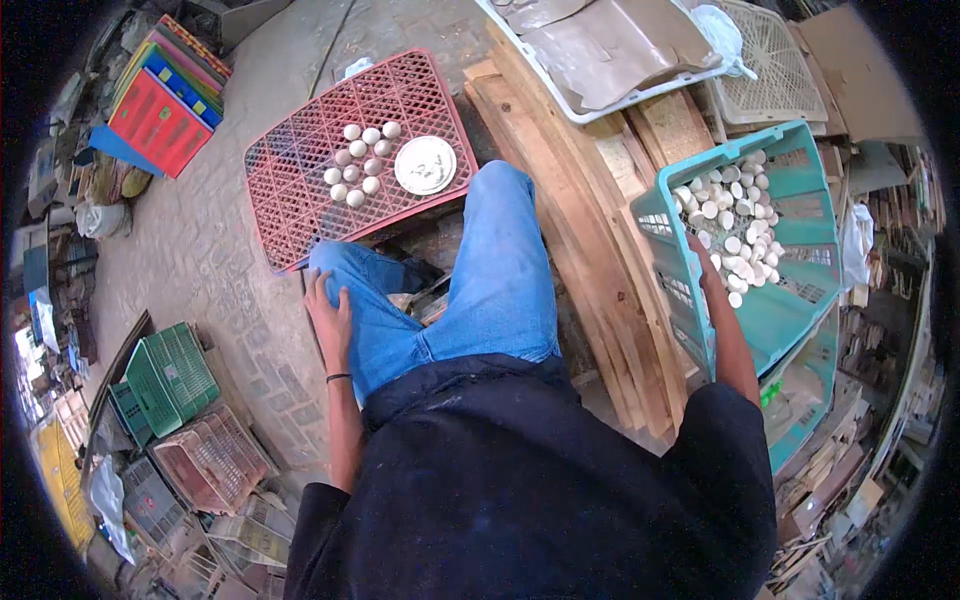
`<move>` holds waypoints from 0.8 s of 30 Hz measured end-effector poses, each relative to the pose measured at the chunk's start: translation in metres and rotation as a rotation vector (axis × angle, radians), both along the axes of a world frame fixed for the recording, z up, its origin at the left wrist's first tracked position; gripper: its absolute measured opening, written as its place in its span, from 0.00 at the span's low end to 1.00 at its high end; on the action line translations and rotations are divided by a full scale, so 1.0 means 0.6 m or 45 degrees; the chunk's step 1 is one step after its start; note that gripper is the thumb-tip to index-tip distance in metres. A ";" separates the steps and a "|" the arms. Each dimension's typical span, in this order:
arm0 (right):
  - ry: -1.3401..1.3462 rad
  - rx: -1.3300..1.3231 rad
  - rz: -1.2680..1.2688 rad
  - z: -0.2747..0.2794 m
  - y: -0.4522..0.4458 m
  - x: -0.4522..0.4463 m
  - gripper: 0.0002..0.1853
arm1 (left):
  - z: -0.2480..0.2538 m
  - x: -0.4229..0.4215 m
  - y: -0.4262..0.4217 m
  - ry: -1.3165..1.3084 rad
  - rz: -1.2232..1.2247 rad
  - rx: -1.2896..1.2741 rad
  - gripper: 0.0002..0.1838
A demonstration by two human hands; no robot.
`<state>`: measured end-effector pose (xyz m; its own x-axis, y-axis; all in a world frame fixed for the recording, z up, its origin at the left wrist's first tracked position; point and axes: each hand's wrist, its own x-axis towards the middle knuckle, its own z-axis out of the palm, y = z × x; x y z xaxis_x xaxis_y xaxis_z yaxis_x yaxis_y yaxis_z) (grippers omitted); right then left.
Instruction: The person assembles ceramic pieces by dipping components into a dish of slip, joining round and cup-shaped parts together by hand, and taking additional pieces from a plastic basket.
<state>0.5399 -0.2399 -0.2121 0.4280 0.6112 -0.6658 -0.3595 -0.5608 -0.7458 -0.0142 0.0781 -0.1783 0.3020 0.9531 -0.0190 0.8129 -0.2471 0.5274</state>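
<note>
My left hand (329,302) lies on my left knee, fingers spread and holding nothing. My right hand (703,268) is at the near wall of a teal plastic crate (800,210); its fingers are mostly hidden, so its grip cannot be made out. Many small, round, off-white pieces (738,212), some flat-faced, lie in that crate. Ahead of my knees is an upturned red lattice crate (290,180). Several similar round pieces (357,148) sit on it in a loose cluster, beside a white disc (425,165) with dark handwriting.
Wooden planks (570,220) run between my right leg and the teal crate. A white tray (610,50) lined with brown sheet stands at the top right. Colourful folded sheets (165,110) are at the upper left. Green (172,375) and brownish (212,460) crates stand lower left on the paved floor.
</note>
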 end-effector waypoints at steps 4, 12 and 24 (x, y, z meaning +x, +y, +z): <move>-0.228 0.074 0.067 -0.025 -0.027 0.015 0.19 | -0.008 -0.005 0.004 0.051 -0.030 0.061 0.20; -0.199 -0.095 -0.006 -0.026 -0.040 0.025 0.22 | -0.010 -0.004 0.004 -0.002 -0.001 0.026 0.21; -0.178 -0.373 -0.139 -0.023 -0.053 0.044 0.27 | 0.004 0.004 -0.001 -0.018 0.071 0.007 0.21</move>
<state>0.5666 -0.2719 -0.2257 0.5798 0.3481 -0.7367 -0.3347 -0.7226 -0.6049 -0.0119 0.0773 -0.1757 0.2485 0.9686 -0.0100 0.8179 -0.2043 0.5379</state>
